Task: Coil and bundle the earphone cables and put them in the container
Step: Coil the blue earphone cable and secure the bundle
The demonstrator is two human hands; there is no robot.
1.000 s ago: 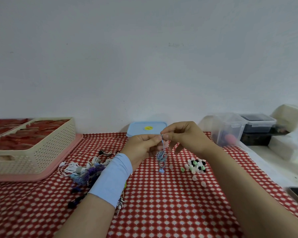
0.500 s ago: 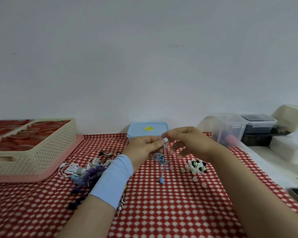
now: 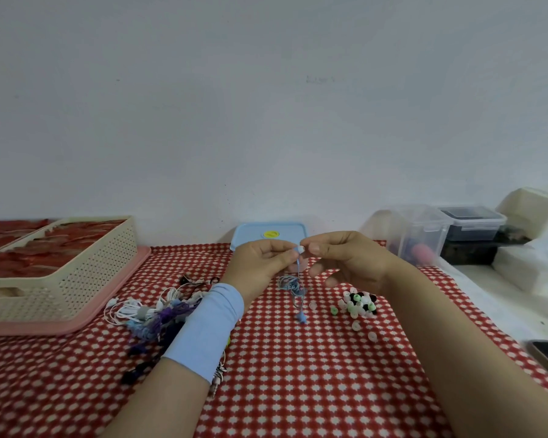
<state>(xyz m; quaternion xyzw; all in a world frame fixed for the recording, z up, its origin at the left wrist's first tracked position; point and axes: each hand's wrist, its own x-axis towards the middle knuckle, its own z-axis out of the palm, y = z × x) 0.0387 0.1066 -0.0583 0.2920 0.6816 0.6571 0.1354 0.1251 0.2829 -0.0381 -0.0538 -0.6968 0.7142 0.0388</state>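
Earphone cable (image 3: 299, 275), the blue one, is hanging from both hands above the middle of the bench (image 3: 298, 384). The left grip (image 3: 263, 263) is pinching the top end by the little bud with thumb and finger. The right grip (image 3: 348, 260) is pinching the same bud from 3 o'clock, and its other fingers are curling loosely. A small tangle of the cable is dangling under the hands. Its low end is reaching down to the red dotted cloth, but I cannot tell if it is touching. A blue box (image 3: 269, 233) with its lid on is sitting at 12 o'clock, just behind the hands. A pile of more earphones (image 3: 149, 311) is lying at 8 o'clock, beside the left arm. Little ear tips (image 3: 359, 303) are lying at 4 o'clock. A cream basket (image 3: 64, 279) is sitting at 9 o'clock.
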